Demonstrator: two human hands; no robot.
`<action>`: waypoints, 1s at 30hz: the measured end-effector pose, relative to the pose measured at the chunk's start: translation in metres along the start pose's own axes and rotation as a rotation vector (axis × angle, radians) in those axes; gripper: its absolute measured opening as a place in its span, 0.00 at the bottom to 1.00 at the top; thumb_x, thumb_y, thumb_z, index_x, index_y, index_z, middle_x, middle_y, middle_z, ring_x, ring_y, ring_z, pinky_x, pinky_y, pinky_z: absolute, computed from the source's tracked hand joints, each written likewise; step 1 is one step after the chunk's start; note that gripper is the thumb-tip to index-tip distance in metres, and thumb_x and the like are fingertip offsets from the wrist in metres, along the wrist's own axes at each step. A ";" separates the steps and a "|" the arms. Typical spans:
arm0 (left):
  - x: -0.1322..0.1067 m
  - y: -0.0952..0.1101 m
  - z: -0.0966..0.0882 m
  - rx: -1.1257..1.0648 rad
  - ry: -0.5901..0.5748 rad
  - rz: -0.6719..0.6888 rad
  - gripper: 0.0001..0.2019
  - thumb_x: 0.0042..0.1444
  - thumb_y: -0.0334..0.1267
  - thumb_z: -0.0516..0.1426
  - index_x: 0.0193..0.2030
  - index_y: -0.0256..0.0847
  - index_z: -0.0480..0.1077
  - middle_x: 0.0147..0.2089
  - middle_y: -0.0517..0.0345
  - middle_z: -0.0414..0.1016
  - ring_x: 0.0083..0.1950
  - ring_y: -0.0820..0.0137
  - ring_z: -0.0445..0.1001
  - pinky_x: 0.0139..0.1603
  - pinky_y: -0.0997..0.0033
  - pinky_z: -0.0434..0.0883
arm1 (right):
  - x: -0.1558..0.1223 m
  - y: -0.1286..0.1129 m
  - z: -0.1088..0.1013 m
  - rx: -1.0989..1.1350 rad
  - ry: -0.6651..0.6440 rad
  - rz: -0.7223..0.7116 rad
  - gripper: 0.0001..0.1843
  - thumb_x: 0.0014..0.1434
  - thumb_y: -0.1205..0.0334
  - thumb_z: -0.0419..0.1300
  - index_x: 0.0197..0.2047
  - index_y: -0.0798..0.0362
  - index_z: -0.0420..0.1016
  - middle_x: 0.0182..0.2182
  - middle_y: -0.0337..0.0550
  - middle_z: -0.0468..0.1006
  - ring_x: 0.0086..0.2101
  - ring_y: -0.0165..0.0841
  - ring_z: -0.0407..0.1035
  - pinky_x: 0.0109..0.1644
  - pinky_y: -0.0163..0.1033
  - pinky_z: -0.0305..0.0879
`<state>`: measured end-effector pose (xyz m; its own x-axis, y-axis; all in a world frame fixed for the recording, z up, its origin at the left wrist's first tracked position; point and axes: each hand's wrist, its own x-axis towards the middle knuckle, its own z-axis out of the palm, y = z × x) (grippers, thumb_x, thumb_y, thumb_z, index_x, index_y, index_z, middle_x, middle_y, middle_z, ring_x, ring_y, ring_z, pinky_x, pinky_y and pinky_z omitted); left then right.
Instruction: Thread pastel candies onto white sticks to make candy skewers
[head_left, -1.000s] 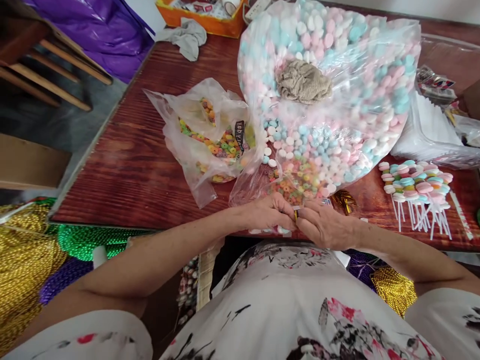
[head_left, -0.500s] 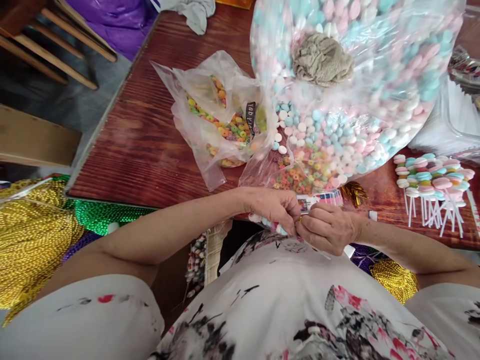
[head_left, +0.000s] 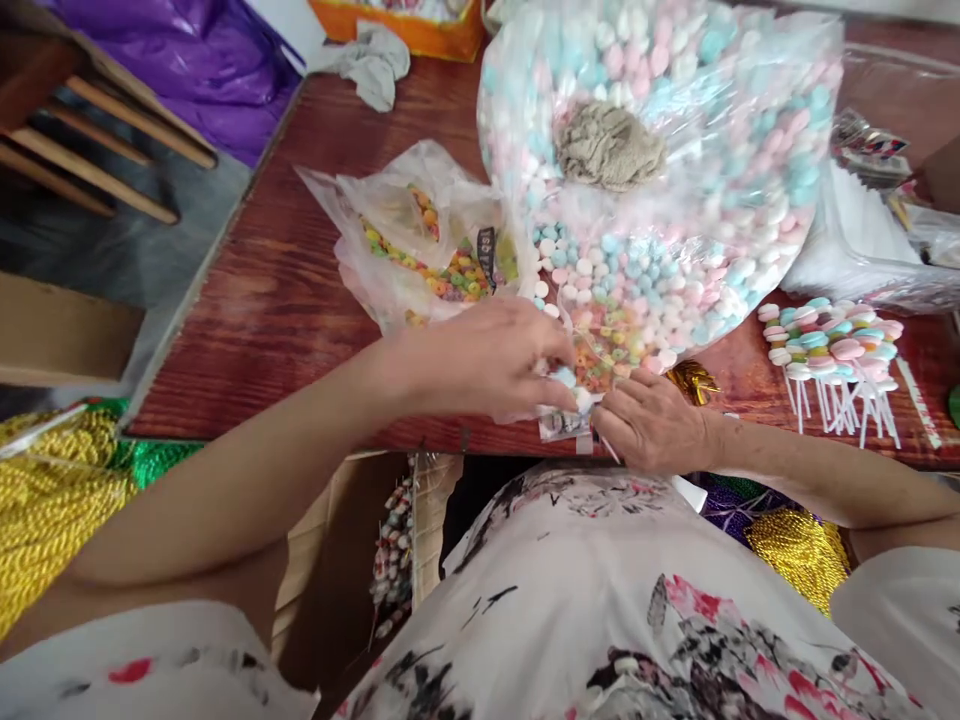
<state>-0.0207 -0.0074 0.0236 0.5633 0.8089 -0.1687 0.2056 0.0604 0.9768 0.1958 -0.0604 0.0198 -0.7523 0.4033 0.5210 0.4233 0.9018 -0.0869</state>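
On my feed, left hand (head_left: 510,360) has lifted off right hand (head_left: 649,420), now screening the bag's (head_left: 364,285) lower edge; candies (head_left: 568,378) show between hands.

Forward path from left hand (head_left: 517,360) blocked by small bag (head_left: 431,255), from right hand (head_left: 649,418) by big bag (head_left: 712,200). Narrow gap beside right hand bounded by skewers (head_left: 832,345), part-filled by foil (head_left: 693,381). Passage afforded over table's (head_left: 262,300) left side.
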 end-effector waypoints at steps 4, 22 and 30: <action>0.029 0.027 0.011 0.163 0.101 0.208 0.18 0.49 0.51 0.66 0.38 0.39 0.77 0.35 0.52 0.79 0.40 0.62 0.77 0.38 0.67 0.74 | 0.028 0.030 -0.021 0.212 0.246 0.387 0.09 0.61 0.71 0.50 0.31 0.51 0.66 0.23 0.37 0.65 0.25 0.30 0.57 0.30 0.38 0.52; -0.011 -0.012 0.003 0.437 0.285 0.457 0.20 0.62 0.40 0.57 0.60 0.40 0.72 0.48 0.48 0.79 0.48 0.63 0.77 0.51 0.63 0.72 | 0.050 0.008 0.028 1.105 0.544 0.859 0.12 0.55 0.56 0.62 0.26 0.52 0.67 0.20 0.34 0.65 0.23 0.26 0.57 0.28 0.34 0.55; -0.143 -0.065 -0.052 0.992 0.307 0.446 0.35 0.55 0.34 0.58 0.66 0.76 0.59 0.54 0.73 0.78 0.47 0.57 0.75 0.49 0.50 0.71 | 0.057 -0.067 0.081 2.021 -0.110 0.967 0.13 0.54 0.53 0.64 0.33 0.52 0.66 0.19 0.31 0.68 0.17 0.22 0.52 0.21 0.31 0.50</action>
<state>-0.1562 -0.0961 -0.0090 0.5530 0.7599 0.3417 0.6568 -0.6500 0.3823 0.0839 -0.0849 -0.0136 -0.7477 0.6232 -0.2294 -0.2925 -0.6191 -0.7288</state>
